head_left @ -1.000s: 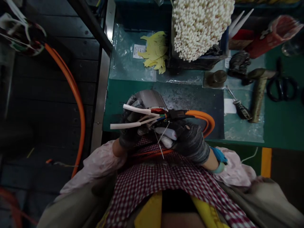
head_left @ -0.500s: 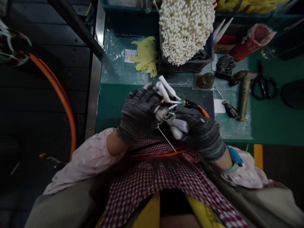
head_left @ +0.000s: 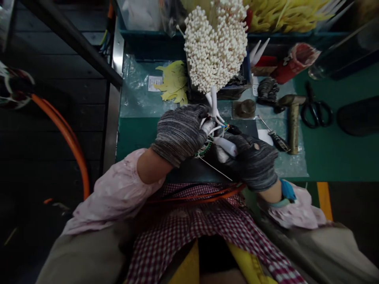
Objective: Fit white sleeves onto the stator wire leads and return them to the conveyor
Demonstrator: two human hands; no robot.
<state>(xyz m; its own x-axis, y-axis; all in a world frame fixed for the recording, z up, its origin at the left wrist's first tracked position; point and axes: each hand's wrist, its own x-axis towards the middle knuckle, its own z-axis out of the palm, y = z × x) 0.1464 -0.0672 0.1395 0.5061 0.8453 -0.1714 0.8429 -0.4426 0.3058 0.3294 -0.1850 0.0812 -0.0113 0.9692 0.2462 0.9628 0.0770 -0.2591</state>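
Note:
Both hands wear grey knit gloves and work on a bundle of wires over the front of the bench. My left hand is closed at the bundle's left side, its fingertips at the white wires; what they pinch is partly hidden. My right hand wraps round the bundle's right side, by a white sleeve. More white sleeved wire ends point up toward the back. Blue and green wires fan out from a dark-wrapped joint. A thin white cable tie tail sticks out below.
Behind the hands stands a box of white-tipped sticks, with yellow tags to its left. Rightward lie a screwdriver, a hammer and black scissors. An orange cable loops at left.
The left hand has turned and shifted right and up. The white sleeved ends now stand upright instead of leaning left. The right hand stays nearly in place; the camera view has shifted a little.

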